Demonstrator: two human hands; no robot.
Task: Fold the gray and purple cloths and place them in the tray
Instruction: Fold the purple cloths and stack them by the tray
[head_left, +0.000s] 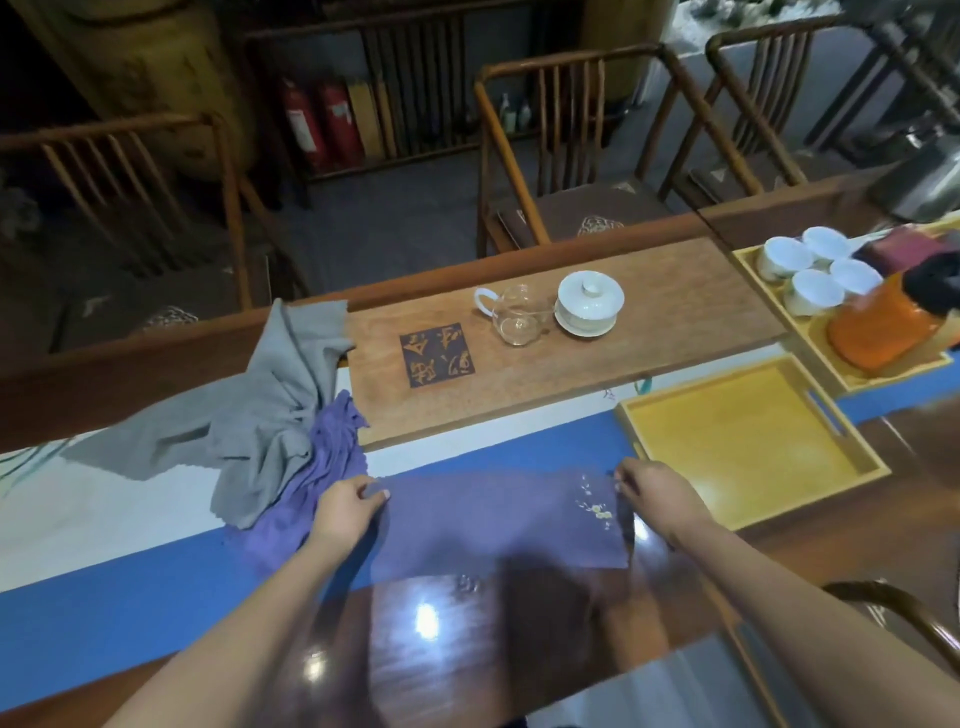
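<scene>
My left hand (347, 503) pinches the far left corner of the purple cloth (498, 519), fingers curled on the edge; my right hand (655, 492) pinches the far right corner the same way. The cloth is spread flat between my hands on the blue table runner (130, 597), near edge lying over the glossy wooden table (467, 649); small embroidered flowers sit near its right side. Its left part looks bunched up under the gray cloth (249, 415), though motion blur makes it hard to say if that is one piece or a second purple cloth. The gray cloth lies crumpled to the left, draped over the table's far rim and touching the wooden tea board (649, 343). The empty yellow tray (748, 441) sits just right of my right hand, apart from the purple cloth. On the tea board: a glass pitcher (519, 317) beside a white lidded cup (589, 301) on its saucer. Far right, a second tray (883, 374) holds four white cups (810, 265) and an orange container (888, 327). Wooden chairs (571, 156) stand behind the table.
</scene>
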